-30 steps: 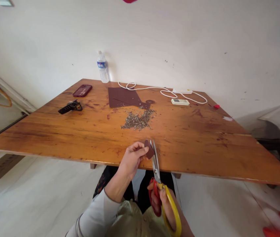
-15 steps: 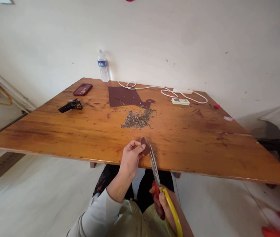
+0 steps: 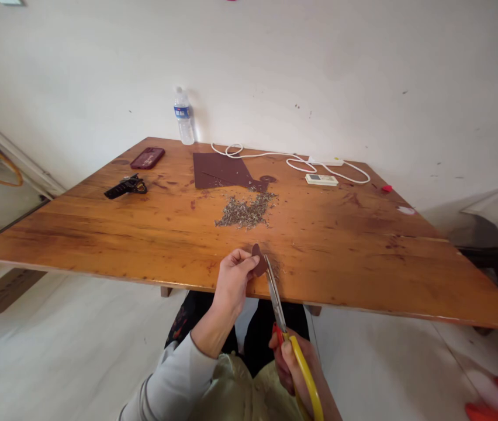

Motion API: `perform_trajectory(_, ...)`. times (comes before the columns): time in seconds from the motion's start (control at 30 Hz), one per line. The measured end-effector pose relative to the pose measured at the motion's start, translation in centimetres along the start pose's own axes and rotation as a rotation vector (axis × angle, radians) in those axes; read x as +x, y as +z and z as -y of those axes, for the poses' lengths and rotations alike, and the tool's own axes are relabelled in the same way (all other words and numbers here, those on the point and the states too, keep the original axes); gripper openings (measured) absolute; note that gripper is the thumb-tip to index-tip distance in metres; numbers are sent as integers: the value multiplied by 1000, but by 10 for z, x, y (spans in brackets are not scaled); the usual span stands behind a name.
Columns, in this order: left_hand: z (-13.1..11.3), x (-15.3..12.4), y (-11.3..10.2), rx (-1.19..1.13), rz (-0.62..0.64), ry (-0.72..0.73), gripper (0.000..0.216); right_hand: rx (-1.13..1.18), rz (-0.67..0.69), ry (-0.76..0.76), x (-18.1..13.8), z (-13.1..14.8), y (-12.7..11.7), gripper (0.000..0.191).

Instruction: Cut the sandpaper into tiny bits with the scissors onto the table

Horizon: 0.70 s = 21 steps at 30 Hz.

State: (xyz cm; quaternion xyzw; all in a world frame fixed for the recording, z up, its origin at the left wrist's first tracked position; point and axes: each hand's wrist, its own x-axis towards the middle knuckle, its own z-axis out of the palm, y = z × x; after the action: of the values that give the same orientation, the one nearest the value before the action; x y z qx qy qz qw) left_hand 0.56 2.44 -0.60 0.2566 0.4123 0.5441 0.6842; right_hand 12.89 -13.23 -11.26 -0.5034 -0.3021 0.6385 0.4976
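My left hand (image 3: 232,279) pinches a small dark-red rounded piece of thin sheet material (image 3: 259,261) above the near edge of the wooden table. Wrapped around the red and yellow handles of a pair of scissors (image 3: 276,298) is my right hand (image 3: 295,359), below the table edge. The blades point up and away from me, nearly closed, with their tips beside the right edge of the piece. Further off lies a heap of small grey-brown shreds (image 3: 244,211). Behind it rests a larger dark-red sheet (image 3: 220,169) with a ragged cut corner.
On the wooden table (image 3: 144,245) a phone in a dark-red case (image 3: 147,158) and a black strapped object (image 3: 125,186) lie at left. A water bottle (image 3: 183,117) stands at the back by the wall. A white cable, a power strip (image 3: 325,161) and a remote-like device (image 3: 321,179) are at back right.
The scissor blades have closed slightly, and the red handle has drawn closer to the yellow one. My left hand and the piece have barely moved.
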Motion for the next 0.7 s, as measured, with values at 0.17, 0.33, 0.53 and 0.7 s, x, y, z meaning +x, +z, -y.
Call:
perform_trajectory(0.17, 0, 1, 0, 6, -8, 1, 39, -13, -25, 1, 3, -8, 0, 69)
perform_trajectory(0.33, 1, 0, -1, -10, -14, 6, 36, 14, 0, -21, 2, -6, 2, 74)
perform_trajectory(0.53, 2, 0, -1, 4, 17, 9, 41, -73, -11, -56, 2, -4, -1, 72)
perform_trajectory(0.7, 2, 1, -2, 27, 33, 3, 47, -29, 0, -10, 1, -6, 3, 70)
